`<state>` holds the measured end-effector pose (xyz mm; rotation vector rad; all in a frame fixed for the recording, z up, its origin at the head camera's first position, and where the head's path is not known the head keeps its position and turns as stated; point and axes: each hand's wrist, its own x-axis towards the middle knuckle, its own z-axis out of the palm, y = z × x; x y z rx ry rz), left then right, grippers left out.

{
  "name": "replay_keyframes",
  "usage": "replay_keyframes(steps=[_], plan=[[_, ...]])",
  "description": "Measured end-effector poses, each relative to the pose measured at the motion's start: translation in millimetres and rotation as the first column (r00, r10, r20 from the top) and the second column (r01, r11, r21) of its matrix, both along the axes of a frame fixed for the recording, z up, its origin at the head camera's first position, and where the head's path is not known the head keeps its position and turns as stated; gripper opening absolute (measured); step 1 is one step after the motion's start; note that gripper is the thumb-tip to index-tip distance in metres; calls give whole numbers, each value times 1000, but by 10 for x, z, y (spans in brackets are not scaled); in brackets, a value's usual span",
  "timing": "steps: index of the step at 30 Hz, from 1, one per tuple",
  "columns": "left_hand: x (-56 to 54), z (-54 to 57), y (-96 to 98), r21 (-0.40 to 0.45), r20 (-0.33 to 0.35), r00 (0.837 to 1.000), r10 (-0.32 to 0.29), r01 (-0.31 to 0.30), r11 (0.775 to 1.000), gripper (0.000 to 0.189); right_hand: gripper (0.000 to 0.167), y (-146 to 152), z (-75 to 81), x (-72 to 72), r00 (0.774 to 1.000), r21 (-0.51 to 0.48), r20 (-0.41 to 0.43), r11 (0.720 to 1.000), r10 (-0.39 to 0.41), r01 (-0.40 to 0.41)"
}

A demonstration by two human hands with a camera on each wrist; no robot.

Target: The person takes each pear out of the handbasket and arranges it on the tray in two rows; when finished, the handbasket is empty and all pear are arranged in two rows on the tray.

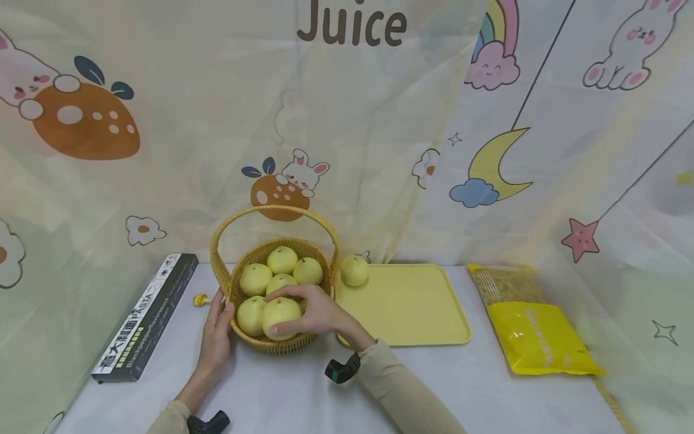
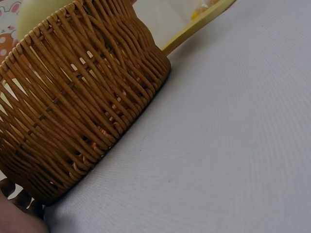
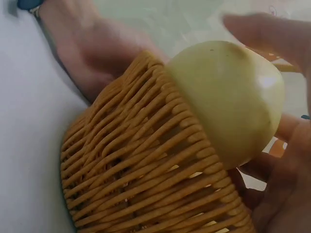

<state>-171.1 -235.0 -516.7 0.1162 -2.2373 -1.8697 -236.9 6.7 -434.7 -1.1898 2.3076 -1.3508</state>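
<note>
Head view only: fruit [image 1: 355, 270] on tray [image 1: 412, 307]

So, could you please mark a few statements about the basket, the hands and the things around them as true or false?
1. The left hand touches the side of the wicker basket. True.
2. The right hand is around the yellow bag. False: its thumb and fingers are around a pale green fruit in the basket.
3. One loose fruit sits at the yellow tray's far left corner. True.
4. The dark box lies to the right of the tray. False: the box lies to the left of the basket.
5. The basket's handle is folded down flat. False: it arches up above the basket.
</note>
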Motion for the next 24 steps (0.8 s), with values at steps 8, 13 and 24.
replay_keyframes(steps=[8,13,24], plan=[[18,22,9,-5,13,1000,-8,8,1000,59,56,29,-3,5,999,-43,50,999,11,-9],[23,12,15,-2,26,1000,-1,1,1000,59,59,76,-8,-19,995,-77,101,997,-6,14],[17,21,23,6,21,1000,-4,4,1000,59,60,361,257,-100,981,-212,191,975,-28,69]])
